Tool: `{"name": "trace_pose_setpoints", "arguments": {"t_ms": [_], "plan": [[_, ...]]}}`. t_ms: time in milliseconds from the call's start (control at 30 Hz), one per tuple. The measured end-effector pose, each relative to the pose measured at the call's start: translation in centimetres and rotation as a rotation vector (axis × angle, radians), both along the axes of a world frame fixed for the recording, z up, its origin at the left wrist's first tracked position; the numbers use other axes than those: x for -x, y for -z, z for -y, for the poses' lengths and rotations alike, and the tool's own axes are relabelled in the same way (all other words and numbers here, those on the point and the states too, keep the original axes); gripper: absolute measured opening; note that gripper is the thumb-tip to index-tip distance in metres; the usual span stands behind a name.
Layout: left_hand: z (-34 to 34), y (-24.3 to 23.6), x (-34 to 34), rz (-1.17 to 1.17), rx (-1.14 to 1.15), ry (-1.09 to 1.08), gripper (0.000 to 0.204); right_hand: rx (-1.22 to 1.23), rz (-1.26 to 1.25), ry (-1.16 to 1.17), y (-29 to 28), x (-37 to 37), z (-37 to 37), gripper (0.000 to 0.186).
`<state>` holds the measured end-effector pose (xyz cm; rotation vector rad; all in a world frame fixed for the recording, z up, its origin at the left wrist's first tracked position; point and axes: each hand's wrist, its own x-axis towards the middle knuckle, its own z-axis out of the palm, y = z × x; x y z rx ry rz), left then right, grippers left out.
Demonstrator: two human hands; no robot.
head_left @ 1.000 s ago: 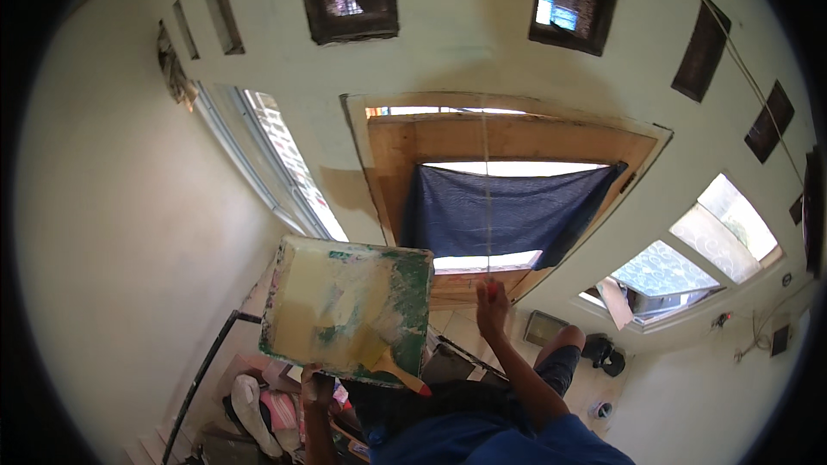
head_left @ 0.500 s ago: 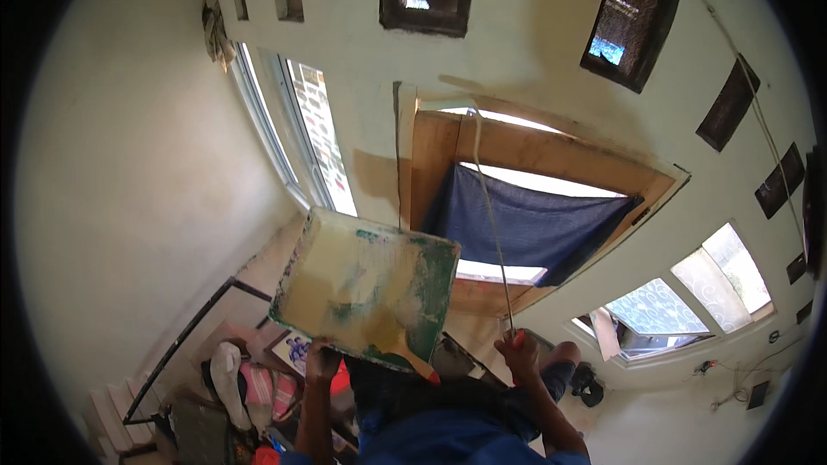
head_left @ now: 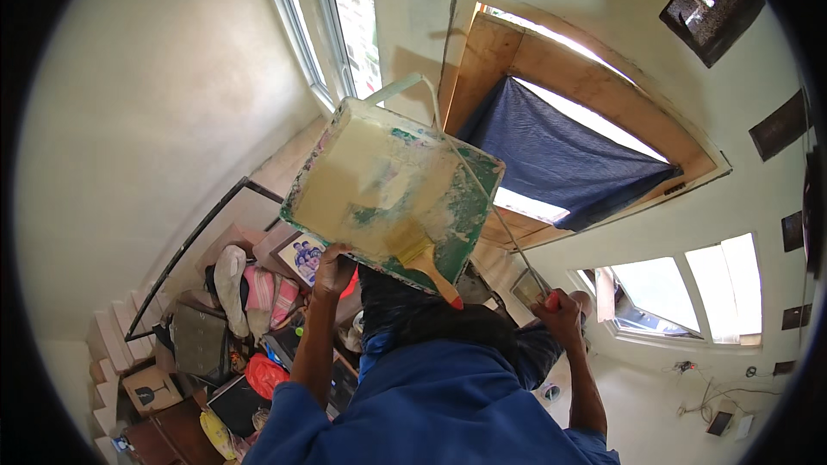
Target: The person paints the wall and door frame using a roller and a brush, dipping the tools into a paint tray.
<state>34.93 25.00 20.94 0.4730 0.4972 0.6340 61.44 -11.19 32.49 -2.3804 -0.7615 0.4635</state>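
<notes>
My left hand (head_left: 332, 270) is closed on the near left edge of a paint tray (head_left: 461, 232), green under cream paint. A paintbrush (head_left: 435, 277) with a wooden, red-tipped handle rests in the tray, its bristles in paint and its handle over the near rim. My right hand (head_left: 562, 320) grips the red handle of a paint roller (head_left: 495, 207). Its long thin rod slants up across the tray's right side. At the far end, the bent frame and pale roller end are by the tray's far rim; whether they touch the tray I cannot tell.
Below lie piled household goods: a framed photo (head_left: 303, 256), a grey case (head_left: 200, 340), a red bag (head_left: 267, 375) and a cardboard box (head_left: 152, 391). A black railing (head_left: 185, 251) borders stairs (head_left: 108, 353) at left. A blue cloth (head_left: 560, 151) covers a wooden-framed opening ahead.
The roller end has left the wall above the wooden frame and come down to the tray's far edge. The view has tilted downward, so tray and hands appear higher.
</notes>
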Motion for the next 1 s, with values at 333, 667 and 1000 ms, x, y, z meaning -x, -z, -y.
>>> {"name": "trace_pose_setpoints", "arguments": {"t_ms": [333,667,1000], "plan": [[0.3,-1.2,-0.6,-0.088,0.042,-0.015,0.032,-0.133,-0.068,-0.144,1.5,1.3,-5.7,0.031],[0.7,-1.2,-1.2,-0.092,-0.123,0.022,0.036,0.065,0.102,-0.187,4.4,-0.2,-5.5,0.039],[0.1,-0.8,-0.5,-0.097,-0.070,-0.020,0.035,-0.189,0.133,-0.315,-4.0,3.8,-3.2,0.031]]}}
